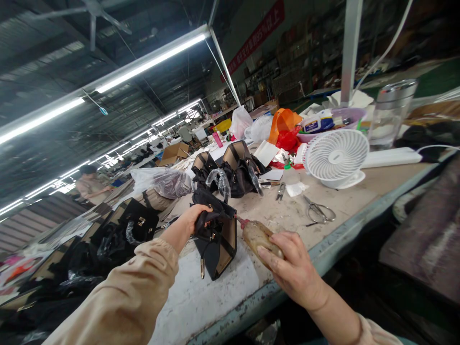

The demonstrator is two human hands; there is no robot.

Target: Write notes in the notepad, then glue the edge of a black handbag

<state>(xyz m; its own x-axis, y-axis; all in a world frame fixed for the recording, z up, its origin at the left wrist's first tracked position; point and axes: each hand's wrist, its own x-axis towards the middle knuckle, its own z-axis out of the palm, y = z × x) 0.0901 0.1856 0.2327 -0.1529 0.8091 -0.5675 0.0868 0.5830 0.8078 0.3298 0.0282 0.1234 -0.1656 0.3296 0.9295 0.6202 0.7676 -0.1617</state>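
Handbag [215,242], black with tan side panels, is standing near the front edge of the tabletop [345,201], on a pale sheet, and you are gripping its top flap in your left hand [192,218], fingers curled tight around the dark leather. Your right hand [291,266] is closing around a squeeze bottle [258,237] of brownish glue, its red nozzle pointing at the bag's side, just beside it; whether tip and leather are touching is not clear. Scissors [318,211] are lying further back toward the right edge, with a small white fan [336,155] beyond them. More black bags [230,172] are sitting toward the far edge. Strip lights [108,81] are running overhead in a long workshop, and another person [89,184] is working at the far left.
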